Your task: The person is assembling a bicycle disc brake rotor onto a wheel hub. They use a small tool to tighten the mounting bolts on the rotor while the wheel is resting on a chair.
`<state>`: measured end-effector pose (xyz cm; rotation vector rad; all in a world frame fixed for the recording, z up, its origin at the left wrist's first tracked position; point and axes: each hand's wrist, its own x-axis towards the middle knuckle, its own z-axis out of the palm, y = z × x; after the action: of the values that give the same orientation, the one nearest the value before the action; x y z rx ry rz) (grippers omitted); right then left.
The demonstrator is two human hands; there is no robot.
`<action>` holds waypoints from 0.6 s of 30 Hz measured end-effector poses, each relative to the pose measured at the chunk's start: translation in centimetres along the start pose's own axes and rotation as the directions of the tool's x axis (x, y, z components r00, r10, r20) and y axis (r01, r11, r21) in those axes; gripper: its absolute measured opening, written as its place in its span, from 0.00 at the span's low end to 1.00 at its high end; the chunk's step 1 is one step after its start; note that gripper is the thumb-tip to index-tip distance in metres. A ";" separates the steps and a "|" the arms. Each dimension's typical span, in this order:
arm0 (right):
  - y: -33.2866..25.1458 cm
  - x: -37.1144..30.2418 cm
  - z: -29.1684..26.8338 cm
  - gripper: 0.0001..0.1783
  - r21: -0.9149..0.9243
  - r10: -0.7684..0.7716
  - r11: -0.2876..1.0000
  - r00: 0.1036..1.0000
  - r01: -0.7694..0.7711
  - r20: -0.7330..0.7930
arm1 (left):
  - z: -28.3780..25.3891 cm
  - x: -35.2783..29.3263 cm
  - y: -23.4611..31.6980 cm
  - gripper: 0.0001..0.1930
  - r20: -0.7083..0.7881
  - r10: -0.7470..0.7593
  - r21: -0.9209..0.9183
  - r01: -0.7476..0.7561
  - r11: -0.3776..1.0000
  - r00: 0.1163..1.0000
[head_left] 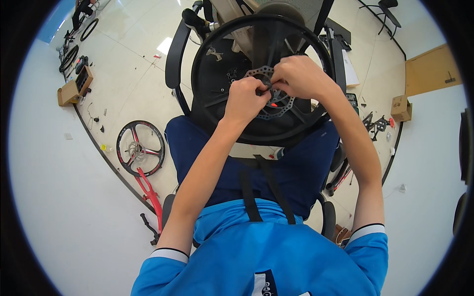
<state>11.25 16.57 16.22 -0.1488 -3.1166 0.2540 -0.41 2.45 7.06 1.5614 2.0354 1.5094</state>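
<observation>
A black spoked bicycle wheel (pixel 198 74) lies flat on the seat of a black office chair before me. At its hub sits a silver brake disc (pixel 281 114) full of holes, with a small red spot near its middle. My left hand (pixel 245 100) and my right hand (pixel 301 77) meet over the hub, fingertips pinched close together. A small dark piece shows between them, too hidden to name. Several small screws and nuts (pixel 231 75) are scattered on the seat left of the hub, and a silver metal part (pixel 214 54) lies farther up.
The chair's armrest (pixel 174 61) rises on the left. Another wheel (pixel 162 153) and a red frame part (pixel 150 193) are on the floor at left. An open cardboard box (pixel 69 93) stands farther off; a closed carton (pixel 401 108) and pedals (pixel 379 124) lie at right. Another chair is opposite.
</observation>
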 end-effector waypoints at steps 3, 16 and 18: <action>0.3 0.6 -0.1 0.06 -0.056 -0.042 0.997 0.999 0.043 0.023 | 0.0 0.3 1.0 0.07 0.016 -0.098 0.047 0.097 0.994 0.995; 0.6 -3.7 4.5 0.11 0.203 0.120 0.979 0.889 -0.030 -0.442 | -0.1 1.4 0.5 0.06 0.105 0.041 0.129 -0.055 0.990 0.994; -0.8 -4.9 7.0 0.10 0.271 0.225 0.958 0.823 -0.090 -0.521 | -0.3 1.4 0.5 0.06 0.149 0.054 0.148 -0.076 0.986 0.987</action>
<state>15.96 14.23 9.42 -0.4015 -2.4779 0.4844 -0.91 3.40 8.13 1.7545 2.0796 1.2447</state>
